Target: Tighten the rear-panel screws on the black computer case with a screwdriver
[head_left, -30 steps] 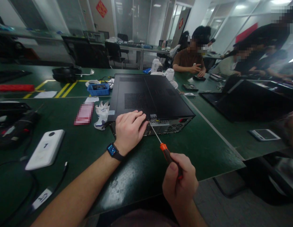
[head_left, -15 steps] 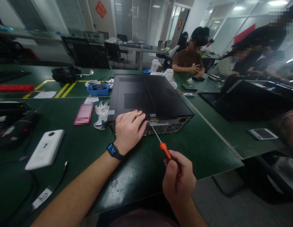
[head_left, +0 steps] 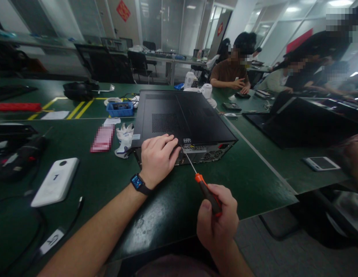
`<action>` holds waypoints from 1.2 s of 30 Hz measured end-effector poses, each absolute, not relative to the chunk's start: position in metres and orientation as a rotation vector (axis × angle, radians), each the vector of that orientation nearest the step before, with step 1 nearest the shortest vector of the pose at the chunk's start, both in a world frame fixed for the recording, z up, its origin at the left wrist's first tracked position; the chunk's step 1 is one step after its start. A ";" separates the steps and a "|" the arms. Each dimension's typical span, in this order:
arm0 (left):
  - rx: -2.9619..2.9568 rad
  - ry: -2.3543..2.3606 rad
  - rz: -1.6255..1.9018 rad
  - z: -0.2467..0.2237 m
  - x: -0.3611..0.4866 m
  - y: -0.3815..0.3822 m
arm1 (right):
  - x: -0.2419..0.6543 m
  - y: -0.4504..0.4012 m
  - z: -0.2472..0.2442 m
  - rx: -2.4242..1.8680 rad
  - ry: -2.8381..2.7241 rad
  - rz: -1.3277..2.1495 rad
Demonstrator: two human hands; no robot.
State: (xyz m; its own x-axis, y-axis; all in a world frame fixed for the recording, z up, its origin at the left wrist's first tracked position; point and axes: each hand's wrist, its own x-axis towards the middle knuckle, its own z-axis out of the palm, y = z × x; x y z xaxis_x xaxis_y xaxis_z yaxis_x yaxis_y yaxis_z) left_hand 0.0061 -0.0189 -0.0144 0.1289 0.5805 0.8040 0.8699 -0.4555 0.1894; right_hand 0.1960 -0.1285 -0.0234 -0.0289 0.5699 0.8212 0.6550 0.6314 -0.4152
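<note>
A black computer case [head_left: 193, 111] lies flat on the green table, its rear side with the fan grille facing me. My left hand [head_left: 158, 156], a watch on its wrist, rests at the near top edge with its fingers curled and closed. Whatever sits at those fingertips is too small and dark to name. In my right hand [head_left: 219, 215] is a screwdriver [head_left: 207, 189] with an orange and dark handle. Its shaft slants up to the case's rear edge, and its tip is beside the left fingertips. The right thumb is lifted slightly off the handle.
Left of the case are a white-and-grey glove [head_left: 125, 140], a pink pack [head_left: 103, 137], a blue bin [head_left: 119, 109] and a white power bank [head_left: 55, 182] near cables. A phone [head_left: 322, 163] and an open dark case [head_left: 308, 119] are on the right. Co-workers sit beyond.
The right thumb and fingers have loosened and shifted round the screwdriver handle, showing more of it. The left hand and the computer case stay in place.
</note>
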 end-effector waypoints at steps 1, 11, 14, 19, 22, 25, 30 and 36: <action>-2.090 -1.413 -1.244 -0.015 0.006 -0.019 | 0.196 -0.129 -0.023 -1.024 -1.697 -0.107; -2.102 -1.414 -1.252 -0.016 0.006 -0.017 | 0.195 -0.128 -0.025 -1.013 -1.686 -0.041; -2.082 -1.388 -1.256 -0.017 0.006 -0.016 | 0.196 -0.130 -0.029 -1.074 -1.674 -0.056; -2.071 -1.373 -1.265 -0.017 0.006 -0.017 | 0.197 -0.131 -0.025 -1.066 -1.674 -0.022; -2.072 -1.374 -1.269 -0.017 0.006 -0.017 | 0.194 -0.129 -0.021 -1.012 -1.681 -0.052; -2.079 -1.385 -1.268 -0.017 0.006 -0.017 | 0.193 -0.130 -0.022 -1.058 -1.669 -0.066; -2.082 -1.397 -1.267 -0.017 0.006 -0.016 | 0.194 -0.132 -0.023 -1.086 -1.691 -0.009; -2.082 -1.394 -1.275 -0.016 0.007 -0.018 | 0.194 -0.129 -0.018 -1.038 -1.717 -0.087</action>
State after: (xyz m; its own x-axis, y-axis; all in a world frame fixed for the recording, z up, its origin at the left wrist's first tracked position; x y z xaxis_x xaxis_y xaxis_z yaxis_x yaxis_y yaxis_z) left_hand 0.0068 -0.0177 -0.0157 0.1210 0.5677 0.8143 0.8616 -0.4674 0.1978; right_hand 0.1935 -0.1289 -0.0180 -0.0430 0.5898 0.8064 0.6681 0.6171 -0.4157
